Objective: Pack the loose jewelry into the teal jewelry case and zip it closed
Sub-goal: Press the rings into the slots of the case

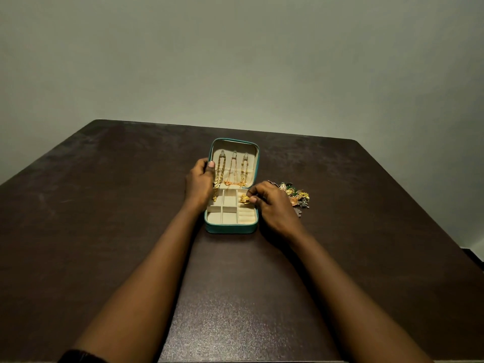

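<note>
Head view: the teal jewelry case [230, 227] is seen lying open at the centre of the dark bench [104, 205], its lid tilted back toward 12 o'clock. Three gold necklaces [234, 170] are hung inside the lid. The lid's 9 o'clock edge is gripped by the left hand [200, 179]. A gold piece [245, 199] is pinched by the right hand [272, 203] over the tray's 3 o'clock compartments. A pile of loose jewelry [296, 196] is left at 3 o'clock, just beside the case.
</note>
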Motion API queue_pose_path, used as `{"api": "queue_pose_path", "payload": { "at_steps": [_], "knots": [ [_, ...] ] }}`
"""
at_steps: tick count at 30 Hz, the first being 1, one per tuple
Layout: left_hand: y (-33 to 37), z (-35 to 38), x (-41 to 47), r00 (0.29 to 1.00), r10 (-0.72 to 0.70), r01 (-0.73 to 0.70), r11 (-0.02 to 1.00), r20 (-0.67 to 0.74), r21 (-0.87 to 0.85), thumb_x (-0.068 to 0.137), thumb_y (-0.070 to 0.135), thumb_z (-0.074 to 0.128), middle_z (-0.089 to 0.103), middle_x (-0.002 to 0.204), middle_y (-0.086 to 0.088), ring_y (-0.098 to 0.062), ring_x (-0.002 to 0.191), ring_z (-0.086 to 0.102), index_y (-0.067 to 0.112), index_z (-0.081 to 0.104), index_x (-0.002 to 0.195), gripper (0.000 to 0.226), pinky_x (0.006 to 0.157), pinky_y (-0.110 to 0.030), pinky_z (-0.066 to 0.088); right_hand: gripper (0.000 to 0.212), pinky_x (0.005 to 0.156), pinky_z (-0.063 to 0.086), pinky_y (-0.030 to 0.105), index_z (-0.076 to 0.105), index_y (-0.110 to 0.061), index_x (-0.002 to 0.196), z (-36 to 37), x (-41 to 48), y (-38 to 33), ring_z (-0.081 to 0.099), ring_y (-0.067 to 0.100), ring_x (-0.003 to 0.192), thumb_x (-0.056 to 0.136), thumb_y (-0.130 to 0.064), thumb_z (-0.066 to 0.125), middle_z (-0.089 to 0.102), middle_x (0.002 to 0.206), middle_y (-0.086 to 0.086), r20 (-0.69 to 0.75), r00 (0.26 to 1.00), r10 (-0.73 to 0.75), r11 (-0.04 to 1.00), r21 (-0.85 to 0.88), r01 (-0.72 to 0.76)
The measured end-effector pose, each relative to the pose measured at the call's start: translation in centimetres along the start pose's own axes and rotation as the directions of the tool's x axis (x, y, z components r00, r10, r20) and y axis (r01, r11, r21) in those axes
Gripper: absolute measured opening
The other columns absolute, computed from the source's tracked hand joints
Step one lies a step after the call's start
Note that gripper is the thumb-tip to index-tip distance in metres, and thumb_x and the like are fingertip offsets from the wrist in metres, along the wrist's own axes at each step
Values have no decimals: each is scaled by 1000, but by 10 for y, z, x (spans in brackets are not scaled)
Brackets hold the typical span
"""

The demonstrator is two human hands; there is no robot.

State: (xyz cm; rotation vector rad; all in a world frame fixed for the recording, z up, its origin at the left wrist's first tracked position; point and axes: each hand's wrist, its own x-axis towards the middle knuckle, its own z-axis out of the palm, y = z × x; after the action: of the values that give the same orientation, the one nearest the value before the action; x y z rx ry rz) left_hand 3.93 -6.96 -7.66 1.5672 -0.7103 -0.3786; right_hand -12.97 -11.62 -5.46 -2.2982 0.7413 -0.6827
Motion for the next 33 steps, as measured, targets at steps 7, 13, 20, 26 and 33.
{"api": "queue_pose_path", "payload": {
  "at_steps": [7, 13, 20, 26, 33],
  "knots": [
    [-2, 0, 1, 1000, -19, 19, 1000, 7, -13, 99, 27, 39, 66, 105, -9, -29, 101, 63, 18, 58, 107, 23, 89, -52, 50, 11, 93, 42, 32, 71, -2, 90, 4, 5, 4, 45, 15, 101, 84, -8, 65, 37, 102, -3, -19, 993, 116, 993, 31, -115],
    [-1, 0, 0, 1000, -21, 21, 1000, 1, -15, 99, 25, 39, 66, 109, -11, -27, 102, 62, 14, 59, 111, 25, 90, -51, 50, 21, 69, 27, -8, 69, 2, 102, 1, 5, 2, 36, -2, 84, 83, -7, 66, 31, 105, 0, -8, 989, 148, 988, 41, -148],
    [-1, 0, 1, 1000, -27, 27, 1000, 0, -9, 99, 27, 39, 66, 109, -10, -27, 103, 62, 15, 58, 111, 26, 90, -52, 50, 20, 84, 42, 21, 74, -1, 93, 0, 3, -3, 43, 10, 92, 73, -2, 74, 39, 97, -1, -94, 975, 203, 974, 120, -191],
    [2, 0, -2, 1000, -14, 14, 1000, 3, 14, 100, 26, 38, 65, 107, -9, -27, 101, 62, 13, 58, 111, 26, 90, -50, 51, 16, 78, 42, 18, 74, -6, 82, 1, 2, -2, 42, 5, 83, 68, 0, 76, 37, 84, -9, -117, 972, 205, 968, 169, -184],
    [1, 0, -1, 1000, -21, 21, 1000, 4, -8, 99, 25, 39, 65, 104, -6, -27, 101, 62, 14, 58, 111, 25, 90, -51, 51, 11, 91, 44, 29, 63, -22, 81, 8, 3, 0, 46, 11, 102, 78, -19, 72, 46, 106, -2, -152, 963, 223, 962, 192, -193]
  ]
}}
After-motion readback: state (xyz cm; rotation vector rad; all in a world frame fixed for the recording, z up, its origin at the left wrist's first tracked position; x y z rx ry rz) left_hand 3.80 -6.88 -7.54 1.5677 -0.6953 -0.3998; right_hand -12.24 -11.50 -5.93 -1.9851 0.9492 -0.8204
